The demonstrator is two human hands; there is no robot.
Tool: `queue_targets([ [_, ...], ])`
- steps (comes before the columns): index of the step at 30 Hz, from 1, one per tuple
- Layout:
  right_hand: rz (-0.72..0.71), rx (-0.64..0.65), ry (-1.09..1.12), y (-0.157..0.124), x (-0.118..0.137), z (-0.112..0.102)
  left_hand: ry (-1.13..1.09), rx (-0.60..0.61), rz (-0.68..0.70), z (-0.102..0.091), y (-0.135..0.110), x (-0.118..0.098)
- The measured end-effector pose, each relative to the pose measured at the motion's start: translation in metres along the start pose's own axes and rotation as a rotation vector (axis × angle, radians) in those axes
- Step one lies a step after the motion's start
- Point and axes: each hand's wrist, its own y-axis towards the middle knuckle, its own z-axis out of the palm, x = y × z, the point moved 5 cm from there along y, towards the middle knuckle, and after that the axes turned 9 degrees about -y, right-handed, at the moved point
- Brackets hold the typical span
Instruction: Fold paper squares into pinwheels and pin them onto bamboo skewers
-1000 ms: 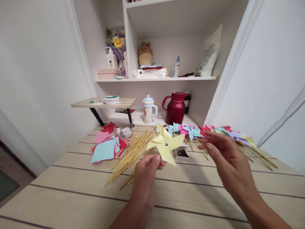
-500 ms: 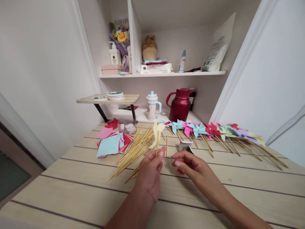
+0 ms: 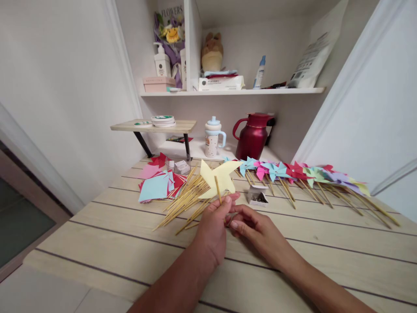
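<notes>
Yellow, the pinwheel [image 3: 223, 175] stood at 12 o'clock above the left hand [image 3: 212, 224], which pinched its stick [image 3: 218, 189], likely for steadiness. The right hand [image 3: 252, 224] curled close at 3; I couldn't tell its grip. The box [image 3: 258, 201] sat seemingly handy at 2.

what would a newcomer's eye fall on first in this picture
Most likely the pale yellow pinwheel held up in the left hand near the middle of the view, with the right hand close beside. Next, perhaps, the row of colourful pinwheels lying along the right side of the table, and the dark red jug behind that row's left end.
</notes>
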Motion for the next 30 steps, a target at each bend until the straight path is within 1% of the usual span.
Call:
queue_targets([
  [3,-0.007,-0.048,-0.027,-0.001,0.003,-0.002,-0.05,0.026,-0.011,0.007,-0.003,0.001],
  [8,-0.022,-0.114,-0.095,-0.001,0.007,-0.002,-0.103,0.039,-0.082,0.012,-0.004,0.01],
  [12,-0.018,-0.134,-0.165,-0.001,0.007,-0.001,-0.087,0.044,-0.063,0.013,-0.004,0.011],
  [14,-0.004,-0.122,-0.125,-0.002,0.005,-0.002,-0.086,0.072,-0.056,0.014,-0.004,0.011],
  [16,0.02,-0.091,-0.035,-0.002,0.002,-0.002,-0.078,0.097,-0.071,0.016,-0.005,0.01],
  [19,0.045,-0.047,0.083,-0.002,-0.001,-0.002,-0.064,0.104,-0.088,0.017,-0.006,0.009],
  [23,0.052,-0.033,0.158,-0.001,-0.001,-0.003,-0.044,0.111,-0.106,0.018,-0.007,0.008],
  [30,0.1,-0.002,0.33,-0.002,0.004,-0.006,-0.037,0.174,-0.124,0.023,-0.01,0.007],
])
